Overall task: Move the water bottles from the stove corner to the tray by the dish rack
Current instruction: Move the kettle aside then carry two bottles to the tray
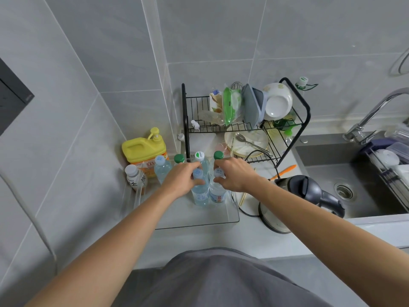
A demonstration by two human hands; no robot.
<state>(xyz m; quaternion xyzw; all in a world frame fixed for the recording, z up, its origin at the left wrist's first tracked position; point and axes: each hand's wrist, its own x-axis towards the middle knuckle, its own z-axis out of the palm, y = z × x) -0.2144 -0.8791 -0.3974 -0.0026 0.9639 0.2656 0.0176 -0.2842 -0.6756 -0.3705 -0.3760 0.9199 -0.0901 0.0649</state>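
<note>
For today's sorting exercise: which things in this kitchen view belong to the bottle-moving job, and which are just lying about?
Part of the job:
- left hand, gripping a water bottle
- right hand, gripping a second water bottle
- clear tray
- bottles standing behind them

Just lying about:
- yellow pump jug
- dish rack
- electric kettle
- orange toothbrush
- sink

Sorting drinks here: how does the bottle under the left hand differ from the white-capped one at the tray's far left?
The held bottle is clear, shows water and has a pale blue cap; the white-capped bottle is mostly covered by a white printed label, with brownish content at its base. The left hand has a grip on the held bottle's neck; the white-capped bottle stands untouched. Both stand upright in the clear tray.
</note>
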